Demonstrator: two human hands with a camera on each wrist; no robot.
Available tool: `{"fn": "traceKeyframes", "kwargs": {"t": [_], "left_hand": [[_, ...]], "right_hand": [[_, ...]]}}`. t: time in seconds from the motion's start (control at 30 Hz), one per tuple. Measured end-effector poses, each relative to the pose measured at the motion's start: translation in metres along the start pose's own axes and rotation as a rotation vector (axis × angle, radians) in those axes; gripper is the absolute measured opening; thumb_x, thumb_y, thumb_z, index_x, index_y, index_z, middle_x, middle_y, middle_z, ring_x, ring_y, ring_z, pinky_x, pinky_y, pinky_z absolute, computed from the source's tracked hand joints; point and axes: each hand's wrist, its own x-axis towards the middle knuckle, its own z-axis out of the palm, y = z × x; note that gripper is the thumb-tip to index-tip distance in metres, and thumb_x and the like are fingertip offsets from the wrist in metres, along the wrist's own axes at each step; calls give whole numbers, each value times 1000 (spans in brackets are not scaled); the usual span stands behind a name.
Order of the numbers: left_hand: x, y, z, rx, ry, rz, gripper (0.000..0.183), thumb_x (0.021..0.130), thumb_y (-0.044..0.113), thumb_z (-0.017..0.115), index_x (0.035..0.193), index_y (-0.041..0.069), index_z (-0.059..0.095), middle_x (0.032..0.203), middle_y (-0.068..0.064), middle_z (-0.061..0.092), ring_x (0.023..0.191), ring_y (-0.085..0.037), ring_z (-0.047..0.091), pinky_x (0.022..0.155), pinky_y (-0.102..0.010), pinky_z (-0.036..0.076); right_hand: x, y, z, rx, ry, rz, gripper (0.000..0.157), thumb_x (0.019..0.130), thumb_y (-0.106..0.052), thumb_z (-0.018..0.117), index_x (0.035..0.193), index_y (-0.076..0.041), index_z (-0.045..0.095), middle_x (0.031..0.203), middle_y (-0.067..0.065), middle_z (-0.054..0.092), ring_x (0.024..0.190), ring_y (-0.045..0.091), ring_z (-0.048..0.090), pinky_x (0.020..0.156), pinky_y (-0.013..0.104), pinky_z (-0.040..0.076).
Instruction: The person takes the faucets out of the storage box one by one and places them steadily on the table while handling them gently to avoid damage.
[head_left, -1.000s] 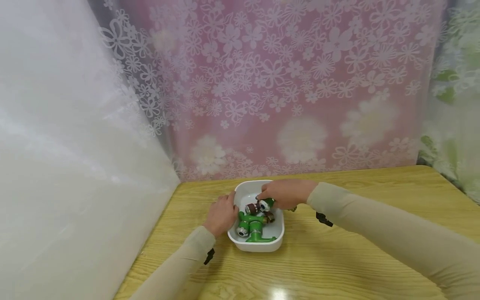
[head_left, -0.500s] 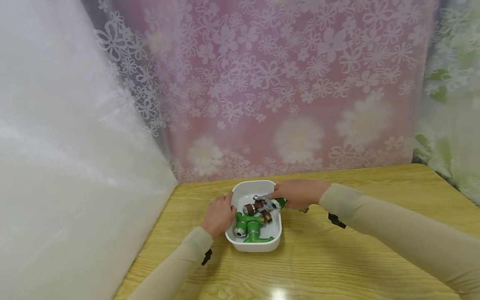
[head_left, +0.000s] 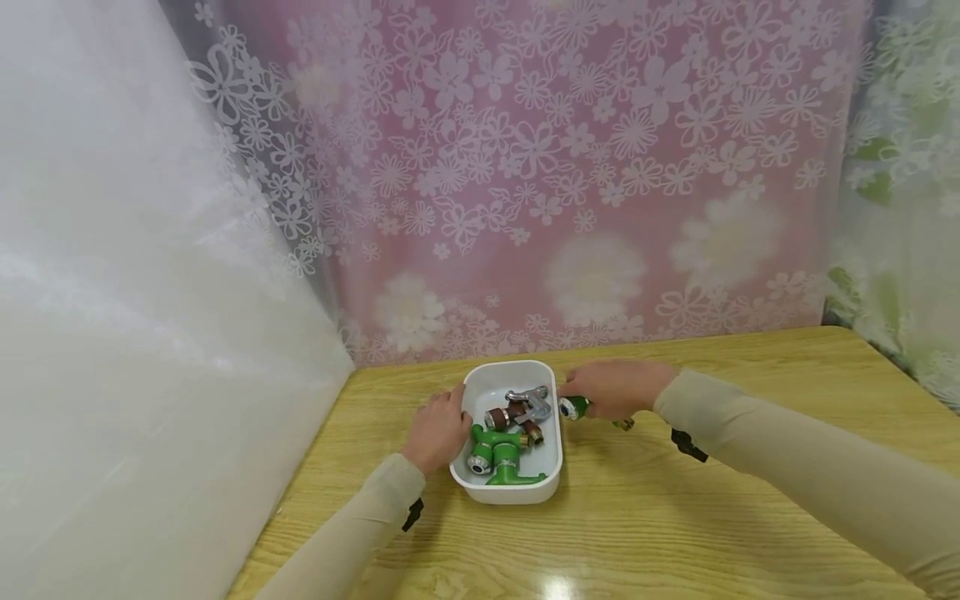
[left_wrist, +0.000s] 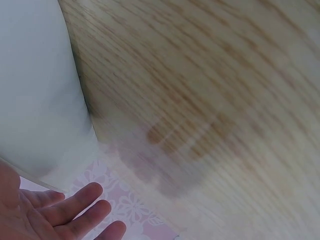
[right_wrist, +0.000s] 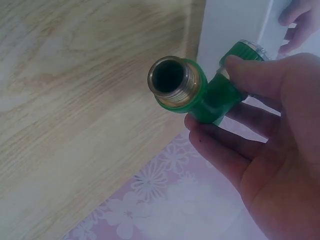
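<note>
My right hand (head_left: 621, 388) holds a green tap (head_left: 576, 407) just outside the right rim of a white plastic tub (head_left: 555, 473). In the right wrist view, thumb and fingers grip its green body (right_wrist: 220, 97), and its threaded brass end (right_wrist: 172, 80) points away from the palm. My left hand (head_left: 438, 429) rests on the tub's left rim; its fingers (left_wrist: 82, 212) look loose and slightly spread in the left wrist view. Inside the tub lie green taps (head_left: 507, 457) at the near end, with a brown tap (head_left: 504, 416) and a silver lever-handled tap (head_left: 536, 405) behind them.
The tub stands on a wood-grain table (head_left: 675, 500). Behind the table hangs a pink flowered curtain (head_left: 480, 208), with a white sheet (head_left: 165, 317) along the left and a green-patterned sheet (head_left: 892, 233) at the right.
My right hand has moved right with the green tap, from over the tub to outside its right rim. The silver tap has come into view in the tub. My left hand stays at the rim.
</note>
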Motion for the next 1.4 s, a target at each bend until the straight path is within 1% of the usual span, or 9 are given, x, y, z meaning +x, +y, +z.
{"fn": "traceKeyframes", "kwargs": {"t": [0.2, 0.43, 0.63, 0.73, 0.9, 1.1, 1.2, 1.3, 1.4], "left_hand": [[-1, 0, -2, -3, -4, -1, 51, 101, 25, 50, 149, 6, 44, 133, -18, 63, 122, -34, 60, 96, -54, 51], [-2, 2, -4, 0, -18, -3, 51, 102, 25, 49, 150, 7, 44, 134, -18, 63, 122, -34, 59, 97, -53, 52], [-2, 2, -4, -9, -25, -9, 52, 102, 26, 49, 150, 7, 43, 135, -19, 62, 122, -34, 59, 96, -53, 52], [-3, 1, -4, -11, -25, -7, 52, 102, 26, 49, 150, 7, 43, 135, -19, 62, 122, -34, 59, 96, -53, 52], [-2, 1, -5, -7, -21, -6, 51, 102, 26, 49, 150, 7, 43, 134, -18, 62, 122, -34, 60, 95, -53, 53], [-2, 0, -3, -10, -20, -4, 51, 103, 26, 49, 150, 7, 43, 133, -18, 63, 121, -34, 60, 95, -53, 53], [-2, 0, -2, -12, -19, -7, 51, 102, 26, 49, 150, 7, 44, 133, -18, 63, 121, -34, 60, 95, -53, 53], [-3, 0, -4, -17, -27, -11, 52, 102, 26, 49, 150, 7, 42, 134, -19, 62, 121, -35, 59, 95, -53, 53], [-3, -2, -5, -28, -37, -11, 53, 102, 26, 49, 152, 7, 41, 135, -20, 61, 122, -36, 59, 95, -53, 53]], "right_hand": [[2, 5, 11, 44, -28, 21, 51, 94, -11, 69, 144, -17, 57, 136, 12, 61, 115, 27, 64, 95, 44, 54], [6, 13, 27, 51, -43, 31, 45, 95, -10, 67, 139, -14, 60, 126, 7, 65, 111, 22, 63, 94, 42, 54], [8, 18, 37, 85, -65, 57, 48, 95, -13, 68, 142, -11, 58, 133, 11, 63, 118, 26, 62, 99, 46, 52], [11, 19, 41, 105, -72, 58, 47, 95, -12, 68, 141, -10, 58, 131, 10, 63, 118, 26, 62, 99, 45, 52], [14, 19, 45, 95, -74, 53, 46, 94, -12, 69, 140, -10, 60, 127, 9, 64, 114, 25, 63, 96, 44, 52], [13, 19, 46, 78, -50, 47, 45, 93, -14, 71, 138, -12, 62, 124, 7, 65, 113, 23, 63, 96, 42, 53], [11, 19, 48, 70, -14, 24, 42, 93, -14, 72, 133, -13, 64, 121, 6, 66, 111, 22, 64, 94, 42, 54], [10, 19, 50, 37, 25, 13, 43, 92, -18, 73, 134, -17, 64, 124, 5, 66, 111, 22, 64, 93, 42, 54], [8, 19, 51, 7, 65, 14, 45, 91, -18, 75, 135, -19, 64, 130, 8, 64, 114, 26, 64, 91, 45, 55]]}}
